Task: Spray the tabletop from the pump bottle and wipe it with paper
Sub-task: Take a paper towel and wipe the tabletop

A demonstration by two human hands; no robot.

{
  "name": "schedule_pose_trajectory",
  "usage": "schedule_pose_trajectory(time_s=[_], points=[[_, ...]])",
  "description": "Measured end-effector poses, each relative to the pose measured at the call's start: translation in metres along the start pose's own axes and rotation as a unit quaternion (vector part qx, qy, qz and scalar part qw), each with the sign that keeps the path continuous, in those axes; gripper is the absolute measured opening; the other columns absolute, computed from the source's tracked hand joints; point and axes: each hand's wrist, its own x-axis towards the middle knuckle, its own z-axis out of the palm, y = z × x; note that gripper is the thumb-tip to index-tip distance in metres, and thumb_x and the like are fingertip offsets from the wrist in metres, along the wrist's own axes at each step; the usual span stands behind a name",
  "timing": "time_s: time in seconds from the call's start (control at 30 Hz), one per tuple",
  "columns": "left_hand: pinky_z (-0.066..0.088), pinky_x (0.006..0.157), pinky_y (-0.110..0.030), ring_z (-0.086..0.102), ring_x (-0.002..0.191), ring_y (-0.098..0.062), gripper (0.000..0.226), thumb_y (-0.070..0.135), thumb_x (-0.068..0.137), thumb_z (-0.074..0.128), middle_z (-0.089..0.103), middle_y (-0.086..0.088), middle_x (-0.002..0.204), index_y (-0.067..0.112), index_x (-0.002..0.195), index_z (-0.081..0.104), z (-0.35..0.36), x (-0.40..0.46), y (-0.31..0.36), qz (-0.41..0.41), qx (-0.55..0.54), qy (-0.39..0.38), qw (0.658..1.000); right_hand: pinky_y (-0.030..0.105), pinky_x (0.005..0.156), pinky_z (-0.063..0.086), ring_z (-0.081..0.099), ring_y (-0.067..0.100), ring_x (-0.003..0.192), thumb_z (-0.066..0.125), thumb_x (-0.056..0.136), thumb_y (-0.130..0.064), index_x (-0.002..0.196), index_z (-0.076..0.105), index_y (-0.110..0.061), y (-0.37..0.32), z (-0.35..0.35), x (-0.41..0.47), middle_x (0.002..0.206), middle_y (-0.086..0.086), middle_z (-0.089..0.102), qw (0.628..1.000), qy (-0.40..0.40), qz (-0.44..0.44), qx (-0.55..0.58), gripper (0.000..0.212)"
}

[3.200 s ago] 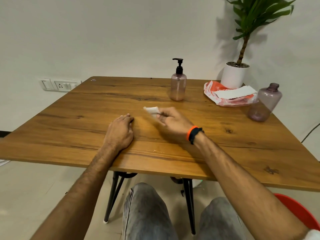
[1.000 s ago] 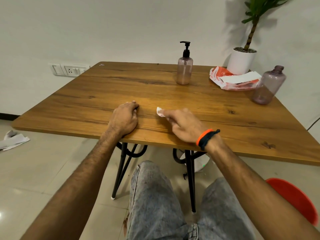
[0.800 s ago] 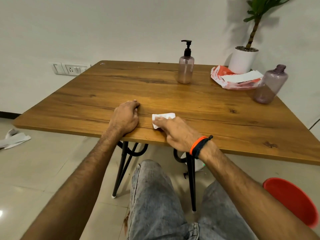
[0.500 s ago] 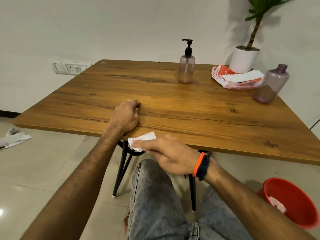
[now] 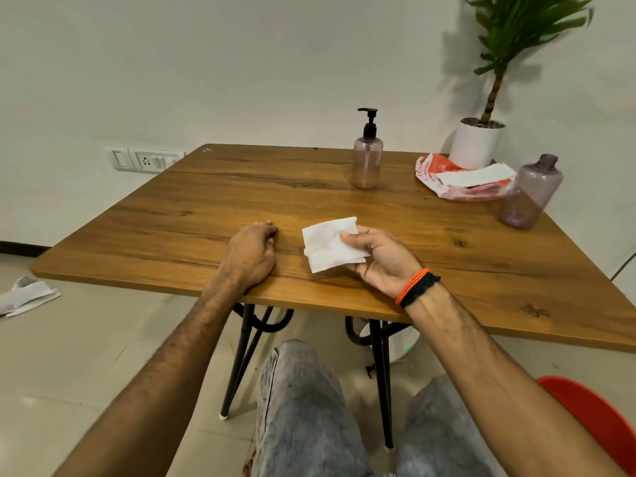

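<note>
**Paper held clear of the bench, palm turned up**

The right hand (image 5: 382,258) is raised just above the wooden bench (image 5: 447,256), palm turned toward the camera. Its thumb and fingers (image 5: 347,237) pinch a folded square of white paper (image 5: 328,244) by its right edge, so the paper's broad face is on show — a hold that suits checking a wiping surface rather than pressing it down. Faint marks may lie on that face; they are too slight to be sure of.

The left hand (image 5: 251,253) rests knuckles-up on the bench near its front edge, just left of the paper, with the fingers curled loosely and gripping nothing. Judged from its placing, it serves as a brace for the seated body.

The pump bottle (image 5: 367,156) stands upright toward the far side of the bench, well apart from both hands and a little right of centre; neither hand is near its black pump head. At the far right corner an orange-and-white packet (image 5: 444,185) lies with a white sheet on top, probably the paper supply. A capless tinted bottle (image 5: 530,194) stands beside it, and a potted plant (image 5: 476,142) behind.

On the floor at left lies crumpled paper (image 5: 27,296). A red bin (image 5: 592,418) shows at lower right, beside the knee — within reach for discards.

As a judgement, the task sits between strokes: the paper must either return flat to the wood or be dropped, and the choice turns on how soiled it is.
</note>
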Motion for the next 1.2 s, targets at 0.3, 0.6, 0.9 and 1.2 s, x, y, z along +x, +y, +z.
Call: schedule_pose_trajectory(time_s=[0.3, 0.6, 0.9, 1.2], points=[[0.06, 0.078, -0.028, 0.072, 0.095, -0.015, 0.03, 0.027, 0.09, 0.066, 0.075, -0.005, 0.106, 0.011, 0.115, 0.066, -0.019, -0.006, 0.044, -0.093, -0.516, -0.038, 0.851, 0.03, 0.07, 0.059, 0.068, 0.021, 0.094, 0.069, 0.084, 0.001, 0.119, 0.063, -0.008, -0.016, -0.002, 0.027, 0.11, 0.01, 0.07, 0.971, 0.051, -0.028, -0.23, 0.037], [0.059, 0.06, -0.025, 0.075, 0.085, -0.02, 0.037, 0.005, 0.075, 0.078, 0.077, -0.009, 0.094, 0.006, 0.11, 0.066, -0.018, -0.006, 0.059, -0.128, -0.526, -0.094, 0.836, 0.033, 0.072, 0.06, 0.072, 0.021, 0.094, 0.087, 0.065, -0.014, 0.112, 0.061, -0.013, -0.02, -0.01, 0.033, 0.105, 0.007, 0.072, 0.963, 0.098, -0.076, -0.239, 0.054], [0.062, 0.07, -0.03, 0.075, 0.09, -0.022, 0.032, 0.002, 0.076, 0.076, 0.074, -0.011, 0.105, 0.007, 0.106, 0.067, -0.008, -0.007, 0.054, -0.151, -0.535, -0.087, 0.827, 0.029, 0.058, 0.061, 0.071, 0.022, 0.087, 0.071, 0.08, 0.005, 0.105, 0.067, -0.011, -0.022, -0.019, 0.027, 0.107, 0.012, 0.072, 0.966, 0.064, -0.061, -0.242, 0.03], [0.061, 0.074, -0.027, 0.071, 0.098, -0.028, 0.024, -0.005, 0.083, 0.049, 0.071, -0.019, 0.105, 0.0, 0.082, 0.072, -0.004, -0.003, 0.052, -0.155, -0.556, -0.064, 0.814, 0.021, 0.064, 0.056, 0.069, 0.02, 0.09, 0.052, 0.079, -0.008, 0.075, 0.078, -0.005, -0.019, -0.03, 0.025, 0.099, 0.015, 0.075, 0.977, 0.017, -0.076, -0.2, 0.026]])
